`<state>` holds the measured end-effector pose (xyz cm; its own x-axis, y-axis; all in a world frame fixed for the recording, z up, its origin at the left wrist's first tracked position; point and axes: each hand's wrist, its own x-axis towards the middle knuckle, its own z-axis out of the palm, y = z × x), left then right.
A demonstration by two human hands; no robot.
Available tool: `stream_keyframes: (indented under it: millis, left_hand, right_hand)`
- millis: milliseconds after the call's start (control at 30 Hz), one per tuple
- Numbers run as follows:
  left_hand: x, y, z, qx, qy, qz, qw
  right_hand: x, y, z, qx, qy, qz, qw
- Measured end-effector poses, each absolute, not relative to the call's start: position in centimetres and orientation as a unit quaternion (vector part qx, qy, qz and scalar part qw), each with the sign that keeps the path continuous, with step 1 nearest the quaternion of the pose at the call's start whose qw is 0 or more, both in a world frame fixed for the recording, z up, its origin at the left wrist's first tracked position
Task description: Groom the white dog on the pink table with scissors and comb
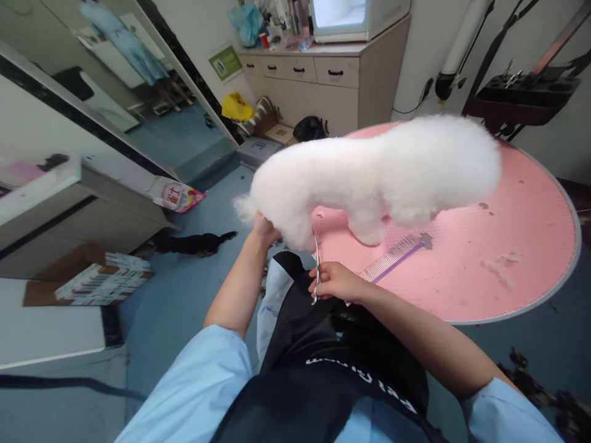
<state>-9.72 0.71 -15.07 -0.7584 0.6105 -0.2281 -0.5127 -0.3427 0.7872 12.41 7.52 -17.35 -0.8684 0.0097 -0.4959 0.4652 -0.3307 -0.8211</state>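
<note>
A fluffy white dog [323, 169] stands on the pink round grooming table [530, 209], its rear to the left and its thickly furred head end to the right. My left hand [266, 229] is against the dog's rear, just below the tail; its fingers are mostly hidden by the fur. In my right hand [339, 281] is a pair of silver scissors [317, 261], gripped by the handles. Their blades point up beside the dog's hind leg. A metal comb with a purple spine [394, 257] lies on the table under the dog, near my right wrist.
Tufts of hair [501, 271] lie on the tabletop. Behind stands a drawer cabinet [300, 71]. A dark animal [198, 244] is on the floor at left, near an open cardboard box [92, 277]. A tool holder [521, 98] hangs at the upper right. The mirror [152, 74] reflects a person.
</note>
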Motion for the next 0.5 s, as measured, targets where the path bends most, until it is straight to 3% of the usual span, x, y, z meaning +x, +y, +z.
stream_keyframes:
  millis: [267,500]
  left_hand:
    - [-9.5,1.0,-15.0,0.035,0.471,0.816,0.334]
    - [-9.7,1.0,-15.5,0.061,0.458,0.823,0.331]
  right_hand:
    - [12.4,7.1,-17.1,0.268,0.550,-0.774,0.165]
    - [13.6,3.2,-17.4,0.273,0.432,-0.850,0.128]
